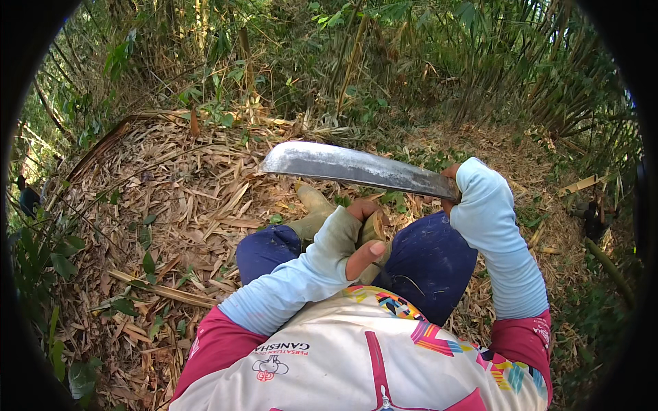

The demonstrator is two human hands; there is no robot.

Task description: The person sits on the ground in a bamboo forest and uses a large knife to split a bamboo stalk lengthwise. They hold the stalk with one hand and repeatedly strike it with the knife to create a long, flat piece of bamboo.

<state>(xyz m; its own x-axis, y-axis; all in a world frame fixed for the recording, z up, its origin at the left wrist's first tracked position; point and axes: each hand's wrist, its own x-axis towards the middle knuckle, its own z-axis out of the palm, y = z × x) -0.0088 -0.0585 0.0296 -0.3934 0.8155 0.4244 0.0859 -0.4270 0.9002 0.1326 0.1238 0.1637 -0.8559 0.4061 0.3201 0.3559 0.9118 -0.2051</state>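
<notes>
A machete (356, 166) with a broad, scuffed grey blade is held level by my right hand (462, 185), its tip reaching left. The fingers are wrapped round its handle, which they mostly hide. Below the blade, my left hand (343, 236) grips a short bamboo piece (371, 235) between my bent knees. Its thumb stands out on the near side, and the other fingers curl about the far side. The bamboo's pale cut end points up, apart from the blade. Light blue sleeves cover both wrists and part of each hand.
My navy trouser legs (432, 264) flank the bamboo, and a muddy boot (314, 205) shows past the left knee. Dry leaves (171, 198) and split bamboo strips (164, 288) litter the ground. Bamboo thickets (384, 61) rise behind. A dark object (595, 219) lies at the right.
</notes>
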